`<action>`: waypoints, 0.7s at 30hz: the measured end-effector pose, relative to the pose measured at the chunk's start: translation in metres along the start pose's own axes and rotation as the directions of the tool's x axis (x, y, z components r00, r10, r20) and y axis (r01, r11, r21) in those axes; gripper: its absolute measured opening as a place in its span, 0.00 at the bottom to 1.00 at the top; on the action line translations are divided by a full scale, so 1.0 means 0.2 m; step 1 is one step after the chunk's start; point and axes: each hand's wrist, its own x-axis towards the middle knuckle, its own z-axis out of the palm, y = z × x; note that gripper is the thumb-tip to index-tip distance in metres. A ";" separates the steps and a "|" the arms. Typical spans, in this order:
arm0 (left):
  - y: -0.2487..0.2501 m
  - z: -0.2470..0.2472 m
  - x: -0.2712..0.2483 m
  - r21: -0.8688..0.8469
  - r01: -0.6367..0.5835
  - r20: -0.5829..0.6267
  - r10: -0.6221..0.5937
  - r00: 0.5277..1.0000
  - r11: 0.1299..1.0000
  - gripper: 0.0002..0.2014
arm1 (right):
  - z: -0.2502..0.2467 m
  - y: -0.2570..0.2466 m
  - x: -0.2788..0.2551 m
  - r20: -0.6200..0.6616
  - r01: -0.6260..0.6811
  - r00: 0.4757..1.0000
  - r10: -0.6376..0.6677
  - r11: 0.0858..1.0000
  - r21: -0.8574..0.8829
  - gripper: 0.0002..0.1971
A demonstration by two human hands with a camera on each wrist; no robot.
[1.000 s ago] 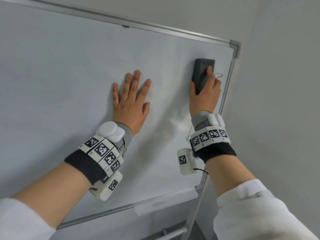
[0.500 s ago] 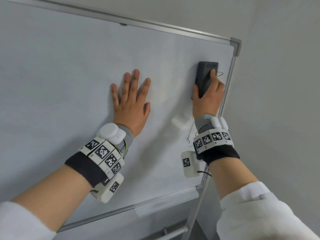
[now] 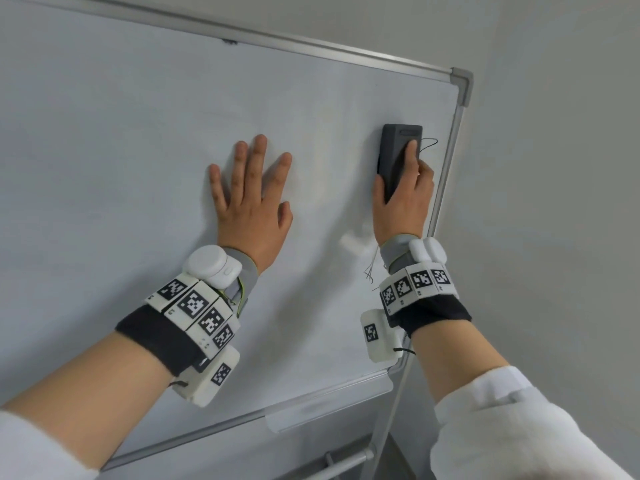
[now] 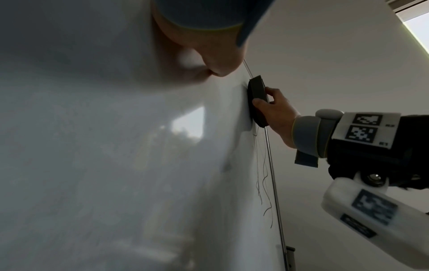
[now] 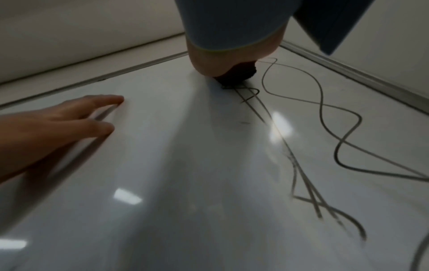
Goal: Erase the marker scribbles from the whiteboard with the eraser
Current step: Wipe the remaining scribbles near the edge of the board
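Note:
A white whiteboard (image 3: pixel 138 168) fills the head view. My right hand (image 3: pixel 403 195) grips a dark grey eraser (image 3: pixel 398 150) and holds it flat on the board near the right frame edge. Thin black scribbles (image 3: pixel 428 144) peek out right of the eraser, and more scribbles (image 3: pixel 370 271) run below my right wrist. The right wrist view shows long wavy scribbles (image 5: pixel 336 128) beneath the eraser (image 5: pixel 239 75). My left hand (image 3: pixel 251 199) lies flat on the board's middle with its fingers spread. In the left wrist view the eraser (image 4: pixel 257 102) sits against the board in my right hand (image 4: pixel 276 110).
The aluminium frame (image 3: pixel 446 188) borders the board on the right, with a grey corner cap (image 3: pixel 462 84) at the top. A marker tray (image 3: pixel 329 407) runs under the bottom edge, and a stand bar (image 3: pixel 339 465) below it. A plain wall (image 3: pixel 554 168) lies to the right.
My right hand has slid the eraser a little downward and rightward along the right edge over the last second. My left hand has stayed flat on the board.

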 end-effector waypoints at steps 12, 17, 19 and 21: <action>0.00 0.00 0.00 0.018 0.018 0.006 -0.018 1.000 1.000 0.31 | 0.00 0.08 0.09 -0.057 -0.317 0.948 0.313 0.946 -0.073 0.33; 0.00 0.01 0.00 0.032 0.017 -0.013 -0.016 1.000 0.999 0.30 | -0.02 0.05 0.12 -0.019 -0.092 0.996 0.091 0.995 -0.046 0.33; 0.01 0.01 0.00 0.024 0.014 -0.019 -0.013 1.000 1.000 0.30 | -0.02 0.06 0.16 -0.037 -0.080 0.996 0.078 0.995 -0.056 0.32; 0.02 0.02 0.00 0.022 0.009 -0.027 -0.008 1.000 1.000 0.30 | -0.03 0.09 0.18 -0.067 -0.143 0.988 0.137 0.986 -0.086 0.32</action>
